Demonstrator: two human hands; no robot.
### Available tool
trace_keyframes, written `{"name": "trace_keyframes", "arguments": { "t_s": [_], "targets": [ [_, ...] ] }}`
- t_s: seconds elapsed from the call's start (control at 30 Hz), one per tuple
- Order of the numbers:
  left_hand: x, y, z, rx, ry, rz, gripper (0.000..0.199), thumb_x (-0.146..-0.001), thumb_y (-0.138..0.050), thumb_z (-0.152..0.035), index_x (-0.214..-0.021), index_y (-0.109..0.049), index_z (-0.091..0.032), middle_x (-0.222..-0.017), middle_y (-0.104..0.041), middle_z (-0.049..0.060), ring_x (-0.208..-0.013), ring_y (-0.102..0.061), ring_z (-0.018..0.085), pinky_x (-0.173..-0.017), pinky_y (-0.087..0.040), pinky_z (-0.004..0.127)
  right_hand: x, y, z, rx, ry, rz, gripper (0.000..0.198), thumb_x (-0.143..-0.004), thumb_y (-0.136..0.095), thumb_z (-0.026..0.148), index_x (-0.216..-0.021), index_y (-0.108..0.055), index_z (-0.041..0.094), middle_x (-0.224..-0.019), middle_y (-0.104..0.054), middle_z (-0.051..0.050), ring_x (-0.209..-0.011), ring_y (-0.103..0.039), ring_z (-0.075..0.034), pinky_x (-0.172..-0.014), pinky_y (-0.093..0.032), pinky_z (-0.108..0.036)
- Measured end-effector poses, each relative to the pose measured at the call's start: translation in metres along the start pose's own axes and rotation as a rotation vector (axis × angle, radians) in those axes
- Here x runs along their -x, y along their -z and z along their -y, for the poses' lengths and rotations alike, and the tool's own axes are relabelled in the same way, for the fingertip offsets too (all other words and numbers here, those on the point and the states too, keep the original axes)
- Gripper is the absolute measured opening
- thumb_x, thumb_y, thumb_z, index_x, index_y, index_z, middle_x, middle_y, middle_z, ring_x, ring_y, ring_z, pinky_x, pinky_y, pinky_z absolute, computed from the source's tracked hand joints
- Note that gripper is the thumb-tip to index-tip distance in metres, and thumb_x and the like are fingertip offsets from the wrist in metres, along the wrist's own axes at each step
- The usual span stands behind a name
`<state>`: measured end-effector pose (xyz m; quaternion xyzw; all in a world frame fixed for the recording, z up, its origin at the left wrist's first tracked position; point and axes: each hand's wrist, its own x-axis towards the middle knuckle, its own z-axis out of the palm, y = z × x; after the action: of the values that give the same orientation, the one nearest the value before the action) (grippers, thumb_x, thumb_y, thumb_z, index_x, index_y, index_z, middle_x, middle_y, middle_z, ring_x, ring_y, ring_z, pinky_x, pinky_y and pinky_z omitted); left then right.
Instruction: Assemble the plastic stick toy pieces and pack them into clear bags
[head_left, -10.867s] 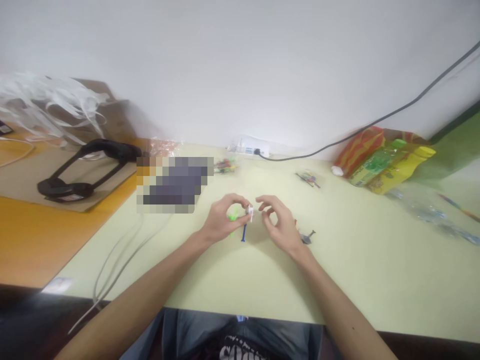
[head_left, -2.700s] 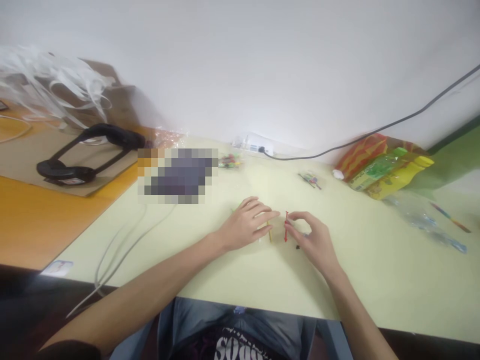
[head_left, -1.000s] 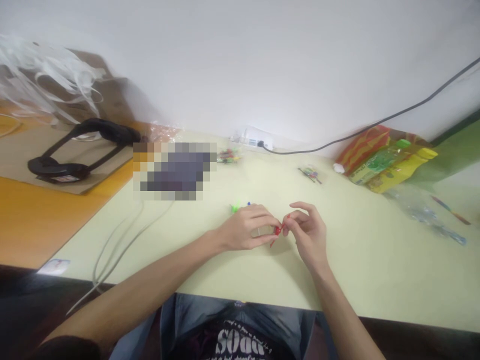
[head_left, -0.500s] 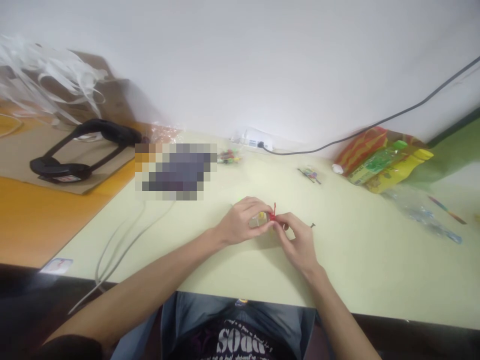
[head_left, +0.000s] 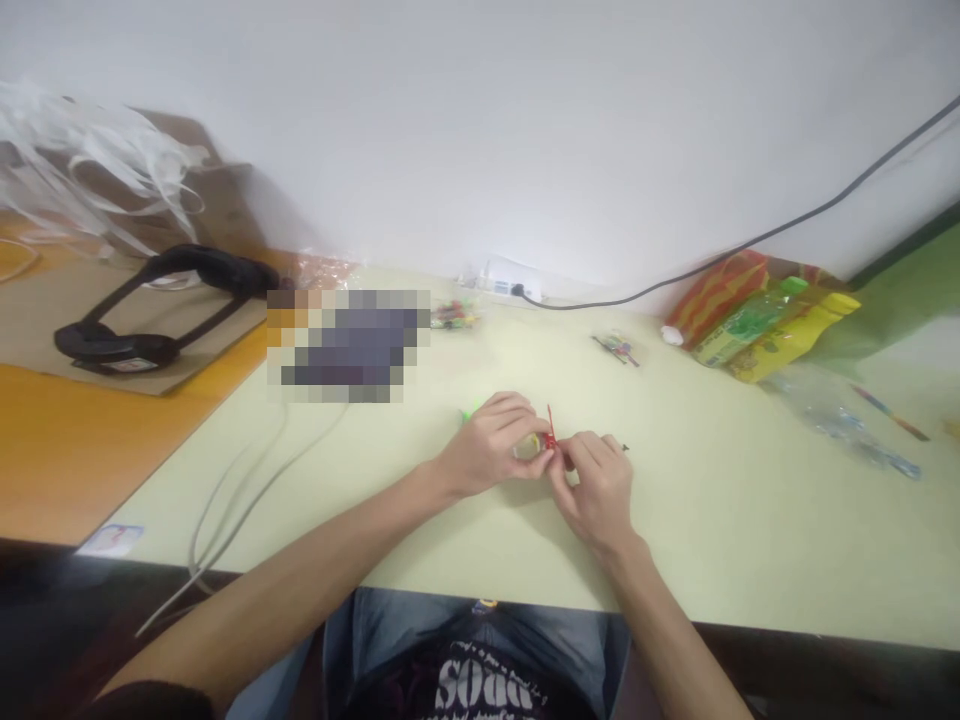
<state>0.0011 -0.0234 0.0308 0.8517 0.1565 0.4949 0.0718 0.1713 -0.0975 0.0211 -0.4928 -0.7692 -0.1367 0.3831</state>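
Observation:
Over the front middle of the pale table, my left hand (head_left: 501, 440) pinches a small red plastic piece (head_left: 550, 438) between thumb and fingers. A thin red stem sticks up from that piece. From the other side, my right hand (head_left: 594, 485) is closed at the same piece, its fingertips meeting those of the left. Whatever else the right fingers hold is hidden. Something yellow shows through the gap in my left hand, and a bright green bit (head_left: 469, 413) peeks out behind it. A small dark part (head_left: 625, 448) lies just past my right knuckles.
Bagged colourful pieces (head_left: 457, 315) and another small bagged bundle (head_left: 616, 348) lie further back. At left are a blurred-out dark device, cables (head_left: 225, 525) and a black headset-like frame (head_left: 120, 345). Snack bags with a green bottle (head_left: 757, 325) and clear plastic (head_left: 832, 415) sit at right.
My right fingers have curled in more tightly at the red piece. Both hands have shifted slightly to the right, and more of the green bit shows behind my left hand.

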Motion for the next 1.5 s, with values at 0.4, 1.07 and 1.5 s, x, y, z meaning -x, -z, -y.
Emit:
{"name": "trace_keyframes", "arguments": {
  "t_s": [0.4,1.07,1.5],
  "targets": [
    [0.008,0.006,0.008,-0.053,-0.068,-0.080,0.025,-0.087,-0.075,-0.016,-0.110,-0.065,-0.020,-0.095,-0.076,0.003,-0.093,-0.071,0.017,-0.102,-0.056,0.043,0.005,0.017,-0.033,-0.030,-0.260,-0.047,0.028,-0.098,-0.053,0.018,-0.071,-0.047,0.021,-0.061,-0.048,0.004,-0.059,-0.044,-0.014,-0.065,-0.034,-0.032],
    [0.003,-0.015,0.006,-0.267,0.068,0.260,0.014,-0.098,-0.066,-0.028,-0.110,-0.070,-0.023,-0.106,-0.077,0.001,-0.101,-0.065,0.019,-0.116,-0.036,0.049,0.038,-0.004,-0.022,0.171,-0.280,0.200,0.015,-0.090,-0.064,0.019,-0.075,-0.062,0.021,-0.107,-0.063,-0.011,-0.099,-0.049,-0.029,-0.080,-0.033,-0.044],
    [0.006,-0.027,0.020,-0.254,0.115,0.499,0.009,-0.095,-0.069,-0.030,-0.100,-0.070,-0.022,-0.100,-0.075,0.001,-0.096,-0.069,0.019,-0.118,-0.036,0.047,0.033,-0.015,-0.023,0.209,-0.271,0.230,0.009,-0.092,-0.062,0.020,-0.084,-0.065,0.021,-0.107,-0.065,-0.013,-0.099,-0.047,-0.031,-0.082,-0.032,-0.046]
  ]
}}
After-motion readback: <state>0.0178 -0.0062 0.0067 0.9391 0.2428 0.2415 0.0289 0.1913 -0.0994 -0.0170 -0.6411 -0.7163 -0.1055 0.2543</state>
